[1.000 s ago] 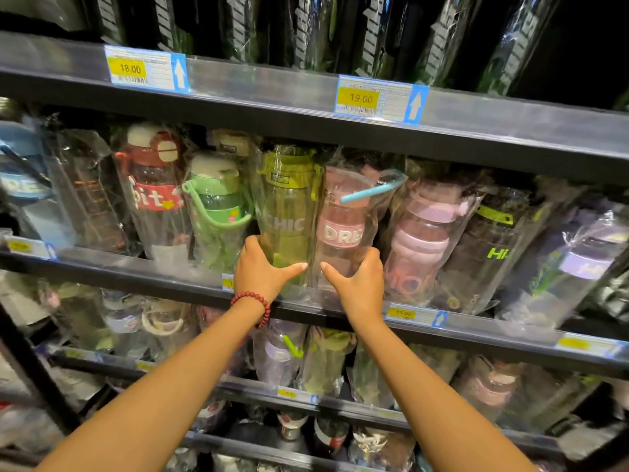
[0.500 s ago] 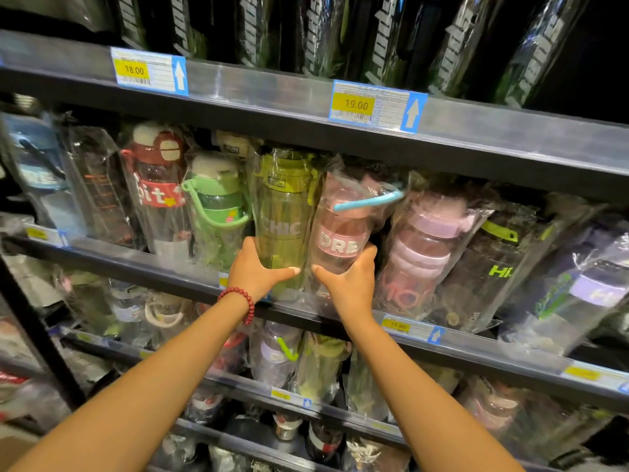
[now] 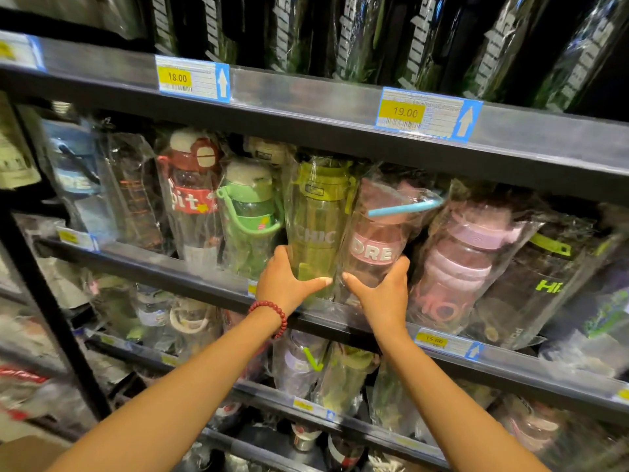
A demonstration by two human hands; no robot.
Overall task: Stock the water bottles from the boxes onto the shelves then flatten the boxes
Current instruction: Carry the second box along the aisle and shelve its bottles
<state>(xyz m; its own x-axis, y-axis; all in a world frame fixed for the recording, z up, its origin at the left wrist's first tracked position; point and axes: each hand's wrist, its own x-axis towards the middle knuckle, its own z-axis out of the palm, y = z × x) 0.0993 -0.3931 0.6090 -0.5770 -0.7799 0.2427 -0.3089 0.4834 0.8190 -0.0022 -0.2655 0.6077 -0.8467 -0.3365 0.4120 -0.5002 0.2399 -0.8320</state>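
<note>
Both arms reach up to the middle shelf [image 3: 218, 290], and the left hand [image 3: 284, 282] wraps round the lower body of the olive-green bottle [image 3: 316, 229] marked CHIC, thumb stretched across its front, a red bead bracelet [image 3: 272, 315] on that wrist. Right beside it, the right hand [image 3: 383, 294] grips the base of the pink bottle [image 3: 376, 247] lettered DRE, thumb pointing in toward the other thumb, the two tips near but apart. Both bottles stand upright in clear plastic wrap at the front edge of the shelf, pressed side by side, a blue straw [image 3: 405, 207] lying across the top of the pink one. To the left stands a light green bottle [image 3: 250, 216] with a loop handle, then a red-lidded bottle [image 3: 192, 195]; to the right a pale pink bottle [image 3: 466, 257]. Price tags reading 18.00 [image 3: 192, 78] and 19.00 [image 3: 427, 114] sit on the rail above, under a row of dark bottles [image 3: 357, 32]
</note>
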